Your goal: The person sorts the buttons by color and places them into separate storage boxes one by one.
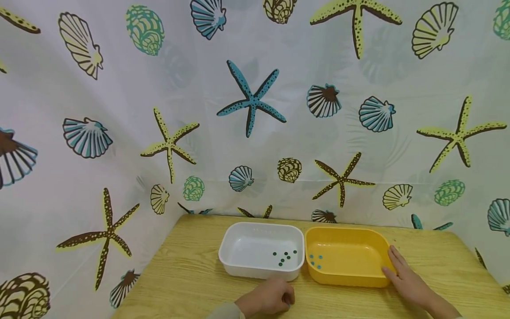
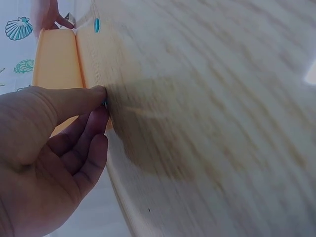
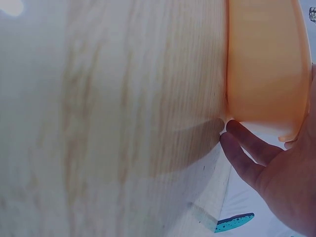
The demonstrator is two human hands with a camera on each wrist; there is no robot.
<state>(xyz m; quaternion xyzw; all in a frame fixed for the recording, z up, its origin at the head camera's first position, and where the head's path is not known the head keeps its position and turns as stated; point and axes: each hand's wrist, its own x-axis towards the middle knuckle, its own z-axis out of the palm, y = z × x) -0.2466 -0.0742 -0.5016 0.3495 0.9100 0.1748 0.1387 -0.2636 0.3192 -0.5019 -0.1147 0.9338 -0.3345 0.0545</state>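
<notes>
My left hand [image 1: 268, 297] is low over the wooden table, in front of the white basin [image 1: 235, 269]. In the left wrist view its thumb and forefinger pinch a small blue button [image 2: 104, 101] at the tabletop, mostly hidden by the fingertips. Another blue button [image 2: 96, 25] lies on the wood beyond them. My right hand [image 1: 410, 283] rests against the right end of the yellow basin [image 1: 346, 280], fingers extended along its outside and thumb by the rim. Several blue buttons [image 1: 320, 257] are inside the yellow basin at its left, and several dark green buttons [image 1: 282, 260] inside the white one.
The two basins stand side by side near the back of the wooden table [image 1: 191, 266]. A white curtain [image 1: 191, 79] printed with shells and starfish hangs behind the table and along its sides.
</notes>
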